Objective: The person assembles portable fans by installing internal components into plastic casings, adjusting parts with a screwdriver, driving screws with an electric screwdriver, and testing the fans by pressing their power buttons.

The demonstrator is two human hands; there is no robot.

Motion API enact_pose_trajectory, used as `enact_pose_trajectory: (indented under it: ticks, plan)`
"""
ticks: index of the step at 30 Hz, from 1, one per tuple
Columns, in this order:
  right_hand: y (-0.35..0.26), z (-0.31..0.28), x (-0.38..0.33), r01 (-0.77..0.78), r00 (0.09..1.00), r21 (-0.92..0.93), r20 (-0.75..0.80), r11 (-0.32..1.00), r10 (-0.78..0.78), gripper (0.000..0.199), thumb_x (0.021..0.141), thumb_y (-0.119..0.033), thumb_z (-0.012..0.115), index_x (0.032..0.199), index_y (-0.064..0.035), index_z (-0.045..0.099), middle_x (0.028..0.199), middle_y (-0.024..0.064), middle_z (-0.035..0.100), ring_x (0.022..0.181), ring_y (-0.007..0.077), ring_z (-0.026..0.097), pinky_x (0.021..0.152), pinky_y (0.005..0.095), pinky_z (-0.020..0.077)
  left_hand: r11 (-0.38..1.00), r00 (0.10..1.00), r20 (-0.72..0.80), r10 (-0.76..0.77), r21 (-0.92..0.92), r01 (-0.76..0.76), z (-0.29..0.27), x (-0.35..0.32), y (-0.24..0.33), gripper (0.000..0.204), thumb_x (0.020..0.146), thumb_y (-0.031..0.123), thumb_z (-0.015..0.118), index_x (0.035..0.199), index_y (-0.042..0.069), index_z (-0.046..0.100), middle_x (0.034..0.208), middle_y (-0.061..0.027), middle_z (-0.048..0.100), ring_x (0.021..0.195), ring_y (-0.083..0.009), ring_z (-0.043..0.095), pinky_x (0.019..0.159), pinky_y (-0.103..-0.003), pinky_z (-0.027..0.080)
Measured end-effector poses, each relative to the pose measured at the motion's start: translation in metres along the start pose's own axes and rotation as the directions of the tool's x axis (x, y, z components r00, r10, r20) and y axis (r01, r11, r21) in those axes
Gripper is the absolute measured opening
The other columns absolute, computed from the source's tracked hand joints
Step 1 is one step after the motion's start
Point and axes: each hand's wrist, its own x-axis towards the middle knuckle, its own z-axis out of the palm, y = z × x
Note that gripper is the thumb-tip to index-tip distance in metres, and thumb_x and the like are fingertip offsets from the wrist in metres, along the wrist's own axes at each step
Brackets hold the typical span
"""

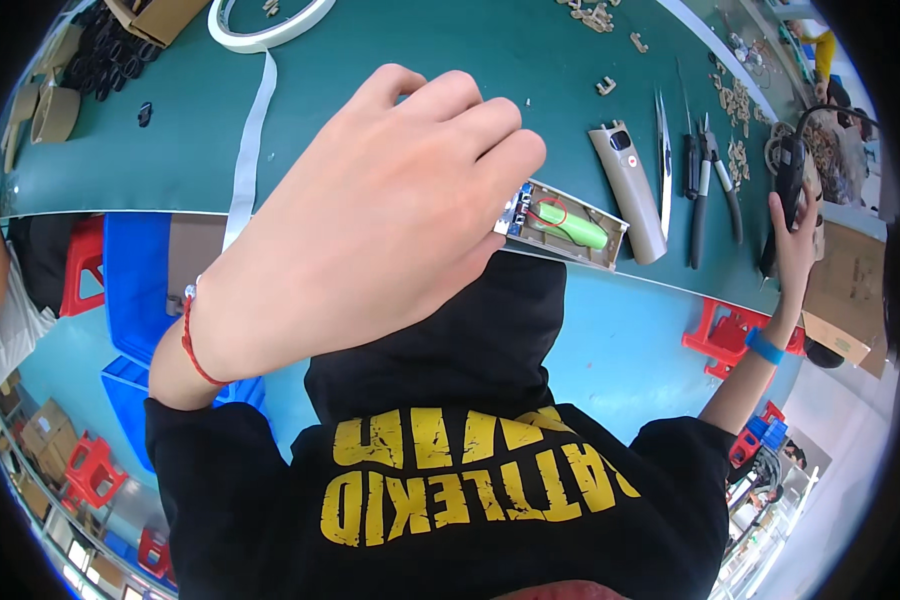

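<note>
My left hand reaches across the middle with its fingers curled. Between thumb and index finger it grips one end of an open beige casing, at the table's near edge. Inside the casing lie a green cylindrical battery, thin wires and a small blue circuit board; my fingers partly cover the board's end. Out to the far right, my right hand is closed around a black corded electric screwdriver, whose thin tip points toward the near edge. A matching closed beige shell lies right of the open casing.
Tweezers, a thin black-handled tool and grey-handled pliers lie right of the shell. Small beige parts are scattered beyond. A white tape roll trails a strip over the edge. Black parts sit far left; a cardboard box stands right.
</note>
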Motion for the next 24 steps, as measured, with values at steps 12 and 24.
enact_pose_trajectory:
  ticks: [12, 24]
  plan:
    - [-0.079, -0.048, -0.01, -0.245, 0.936, 0.967, 0.256, 0.076, -0.242, 0.063, 0.099, -0.048, 0.044, 0.136, 0.0028, 0.039, 0.085, 0.0063, 0.041, 0.077, 0.0167, 0.038, 0.074, 0.0306, 0.0345, 0.998, 1.0, -0.011, 0.023, -0.059, -0.023, 0.005, 0.001, -0.004, 0.035, 0.069, 0.011, 0.073, 0.099, 0.007, 0.056, 0.095, -0.0067, 0.057, 0.092, -0.0256, 0.054, 0.082, -0.034, 0.042]
    - [-0.267, 0.002, -0.026, -0.3, 0.796, 0.881, 0.019, -0.367, -0.606, 0.024, 0.085, -0.024, 0.059, 0.07, -0.0097, 0.047, 0.066, 0.0005, 0.051, 0.057, 0.009, 0.055, 0.06, 0.021, 0.0456, 0.999, 0.989, -0.144, 0.008, -0.037, -0.013, 0.015, -0.005, -0.01, 0.033, 0.066, 0.01, 0.072, 0.096, 0.007, 0.058, 0.09, -0.0071, 0.057, 0.086, -0.0257, 0.056, 0.075, -0.035, 0.047]
